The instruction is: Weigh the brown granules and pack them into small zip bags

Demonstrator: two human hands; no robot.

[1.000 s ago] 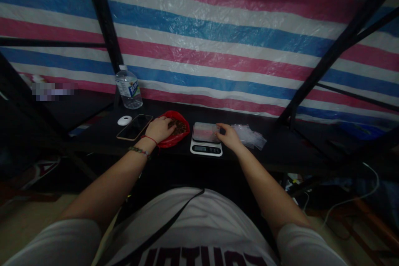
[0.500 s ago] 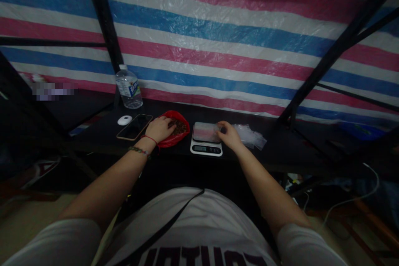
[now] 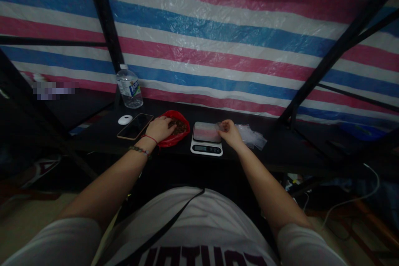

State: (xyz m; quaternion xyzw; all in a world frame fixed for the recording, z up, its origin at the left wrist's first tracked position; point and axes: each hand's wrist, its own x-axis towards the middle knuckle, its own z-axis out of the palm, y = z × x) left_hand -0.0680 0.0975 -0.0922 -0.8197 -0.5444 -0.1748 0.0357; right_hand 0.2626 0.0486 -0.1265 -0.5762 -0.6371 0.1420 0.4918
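Note:
My left hand (image 3: 161,128) rests over the near-left rim of a red plastic bag (image 3: 169,141). Its fingers stretch onto the small brown pieces (image 3: 180,126) inside, with the fingertips partly hidden among them. At the right edge of a white digital kitchen scale (image 3: 193,148), my right hand (image 3: 230,131) is pinched on a small clear plastic bag (image 3: 219,126). Part of that clear bag overlaps the scale's grey platform (image 3: 204,132). A loose pile of clear plastic bags (image 3: 252,136) lies just right of my right hand.
Left of the red bag lie a phone (image 3: 135,126) and a round white object (image 3: 125,119). A clear water bottle (image 3: 130,88) stands behind them on the black table (image 3: 215,114). Striped sheeting (image 3: 202,41) and slanted dark metal posts (image 3: 314,77) border the far side.
My right hand has shifted slightly to the right and turned a little, and the clear plastic bag in its fingers shows more plainly. My left hand stays on the brown pieces.

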